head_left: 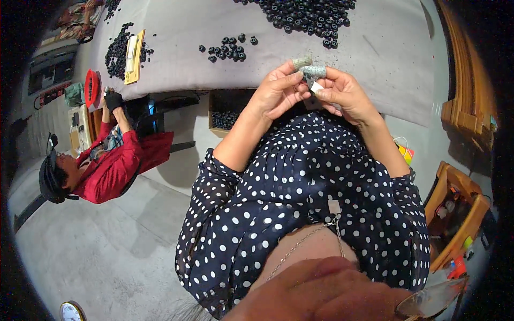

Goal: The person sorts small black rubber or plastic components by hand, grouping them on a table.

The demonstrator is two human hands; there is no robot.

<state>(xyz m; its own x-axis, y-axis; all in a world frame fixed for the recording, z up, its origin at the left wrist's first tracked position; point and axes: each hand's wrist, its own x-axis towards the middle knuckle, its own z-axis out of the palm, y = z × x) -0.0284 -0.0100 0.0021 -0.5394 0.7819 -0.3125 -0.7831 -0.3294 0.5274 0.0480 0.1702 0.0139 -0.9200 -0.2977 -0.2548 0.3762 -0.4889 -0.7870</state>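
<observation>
My left hand and my right hand meet at the near edge of the cloth-covered table. The fingers of both are closed in a pinch, with pale wrapping around an index finger on each. Between the fingertips shows a small white piece beside something dark; the fingers hide most of it, and I cannot tell its kind. Beyond my left hand lies a small group of black bead-like round parts. A much larger heap of similar parts spreads across the far part of the table.
At the far left, a yellow board lies against another black heap. An open box with dark pieces stands below the table edge. A co-worker in a red top sits left, near a red tray. A wooden chair stands right.
</observation>
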